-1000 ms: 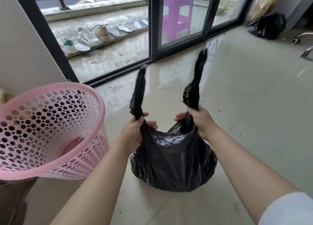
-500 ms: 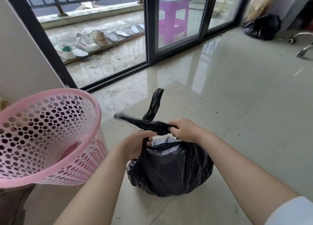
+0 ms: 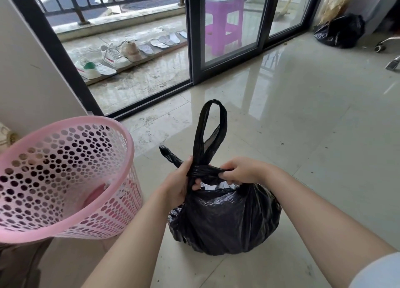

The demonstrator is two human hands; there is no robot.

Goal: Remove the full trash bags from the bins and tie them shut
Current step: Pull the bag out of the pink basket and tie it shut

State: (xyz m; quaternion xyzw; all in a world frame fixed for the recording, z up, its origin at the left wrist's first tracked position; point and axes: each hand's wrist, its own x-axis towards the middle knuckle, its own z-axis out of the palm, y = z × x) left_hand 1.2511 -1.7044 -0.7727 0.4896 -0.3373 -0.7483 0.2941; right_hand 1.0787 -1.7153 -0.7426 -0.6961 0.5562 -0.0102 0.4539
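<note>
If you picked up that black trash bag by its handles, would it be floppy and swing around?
Probably floppy: the black trash bag slumps in wrinkled folds on the floor, and its handle loop bends limply. It bulges, so it may feel fairly heavy and sag. The left hand and right hand grip crossed handles not yet knotted tight, so it could gape.

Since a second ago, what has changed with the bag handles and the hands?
The two handles, then held up and apart, are now crossed over the trash bag. The left hand and right hand have come together, gripping the crossing; one handle loop stands up behind it. No tight knot shows yet. The bag stays on the floor beside the pink bin.
</note>
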